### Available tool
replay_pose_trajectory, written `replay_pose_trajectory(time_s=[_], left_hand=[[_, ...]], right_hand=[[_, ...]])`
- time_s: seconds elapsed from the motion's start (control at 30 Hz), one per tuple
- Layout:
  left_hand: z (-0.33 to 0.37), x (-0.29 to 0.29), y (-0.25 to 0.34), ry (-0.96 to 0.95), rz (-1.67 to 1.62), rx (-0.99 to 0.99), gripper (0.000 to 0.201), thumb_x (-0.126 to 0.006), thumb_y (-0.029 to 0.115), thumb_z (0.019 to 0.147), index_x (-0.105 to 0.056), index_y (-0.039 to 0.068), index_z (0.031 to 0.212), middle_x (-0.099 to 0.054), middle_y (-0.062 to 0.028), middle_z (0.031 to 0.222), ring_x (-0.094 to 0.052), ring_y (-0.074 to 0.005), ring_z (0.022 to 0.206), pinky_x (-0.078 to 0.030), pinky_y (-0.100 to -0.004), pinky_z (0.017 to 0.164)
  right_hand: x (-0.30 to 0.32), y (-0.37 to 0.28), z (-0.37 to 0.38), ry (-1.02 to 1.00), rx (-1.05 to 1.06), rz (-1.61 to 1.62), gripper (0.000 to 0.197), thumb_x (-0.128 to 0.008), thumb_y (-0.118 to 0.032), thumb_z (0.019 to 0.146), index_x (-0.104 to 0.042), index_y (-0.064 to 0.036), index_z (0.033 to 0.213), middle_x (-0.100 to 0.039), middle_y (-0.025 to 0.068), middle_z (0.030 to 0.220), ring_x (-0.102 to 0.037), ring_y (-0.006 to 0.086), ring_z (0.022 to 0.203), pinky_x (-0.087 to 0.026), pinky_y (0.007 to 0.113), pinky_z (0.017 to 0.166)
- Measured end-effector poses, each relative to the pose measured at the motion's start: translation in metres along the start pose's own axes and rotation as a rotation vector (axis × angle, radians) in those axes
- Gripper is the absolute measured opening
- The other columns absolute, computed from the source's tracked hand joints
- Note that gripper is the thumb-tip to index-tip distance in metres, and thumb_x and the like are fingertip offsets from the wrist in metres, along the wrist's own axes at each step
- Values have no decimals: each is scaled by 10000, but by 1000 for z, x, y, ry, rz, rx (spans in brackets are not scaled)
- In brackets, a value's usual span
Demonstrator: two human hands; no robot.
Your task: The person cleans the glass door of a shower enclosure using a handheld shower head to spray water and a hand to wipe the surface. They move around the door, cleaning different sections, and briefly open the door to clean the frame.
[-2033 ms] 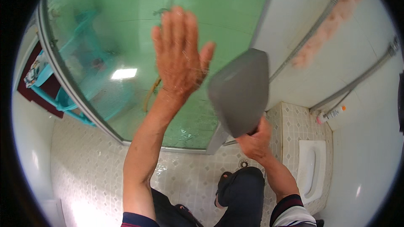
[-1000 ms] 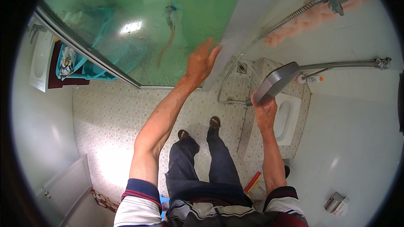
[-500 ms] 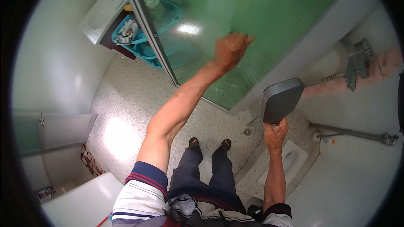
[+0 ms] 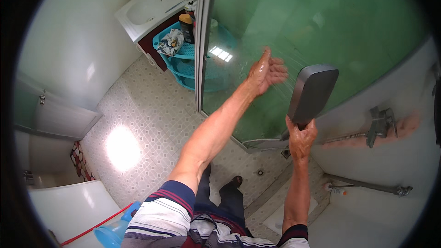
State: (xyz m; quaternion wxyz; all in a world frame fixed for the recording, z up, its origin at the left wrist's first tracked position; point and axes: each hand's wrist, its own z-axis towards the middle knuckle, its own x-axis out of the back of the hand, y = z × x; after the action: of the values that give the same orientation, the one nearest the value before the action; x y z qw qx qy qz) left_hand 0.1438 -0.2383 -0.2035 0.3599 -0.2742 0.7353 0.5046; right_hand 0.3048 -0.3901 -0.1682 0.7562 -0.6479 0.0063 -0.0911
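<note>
In my right hand (image 4: 302, 140) is a large grey rectangular shower head (image 4: 314, 93), gripped by its lower end and held up at an angle. Thin jets of water leave its far side toward the wet green glass shower panel (image 4: 349, 32). My left hand (image 4: 268, 72) is stretched out in front of that glass, fingers extended and thumb up, wet and holding nothing. Spray passes close to its fingers. Whether the hand touches the glass I cannot tell. A pale hose (image 4: 264, 140) runs low along the foot of the panel.
A metal frame post (image 4: 202, 41) edges the glass. Left of it are a white washbasin (image 4: 147, 14) and a turquoise tiered rack (image 4: 181, 71) with bottles and a cloth. A wall mixer tap (image 4: 380, 126) and a grey pipe (image 4: 367, 183) are on the right. Blue plastic containers (image 4: 110, 234) stand lower left.
My left hand has gone from curled fingers to an open, outstretched hand, slightly lower. The shower head is tilted more upright and slightly higher. The whole view has shifted, showing more of the washbasin.
</note>
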Motion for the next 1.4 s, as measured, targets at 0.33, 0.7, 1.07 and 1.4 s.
replay_pose_trajectory(time_s=[0.33,0.7,1.07,1.4], left_hand=[[-14,32,83,100,341,-173,322,-622,348,943,-628,26,919,-588,-46,687,-474,-101,476,-345,-257,409],[-74,202,101,540,700,-170,420,-646,409,889,-683,-9,906,-602,-42,679,-525,-101,536,-417,-240,465],[-138,325,57,748,560,8,266,-629,249,900,-683,-10,926,-625,-44,716,-549,-110,559,-448,-258,486],[-157,329,66,839,580,22,283,-625,265,907,-677,-13,931,-633,-47,735,-564,-108,598,-467,-249,534]], right_hand=[[-72,-69,47,34,129,-138,245,-683,-120,836,-613,27,1019,-637,26,863,-543,104,767,-438,270,709],[-151,-105,108,63,266,-290,365,-740,-203,784,-620,25,1042,-660,61,801,-566,146,728,-479,289,729],[-196,-43,90,-197,63,-497,439,-737,-250,774,-592,25,1084,-640,117,707,-561,166,623,-480,295,639],[-222,4,68,-364,-39,-571,369,-713,-225,800,-575,42,1016,-648,165,739,-582,221,625,-479,319,634]])
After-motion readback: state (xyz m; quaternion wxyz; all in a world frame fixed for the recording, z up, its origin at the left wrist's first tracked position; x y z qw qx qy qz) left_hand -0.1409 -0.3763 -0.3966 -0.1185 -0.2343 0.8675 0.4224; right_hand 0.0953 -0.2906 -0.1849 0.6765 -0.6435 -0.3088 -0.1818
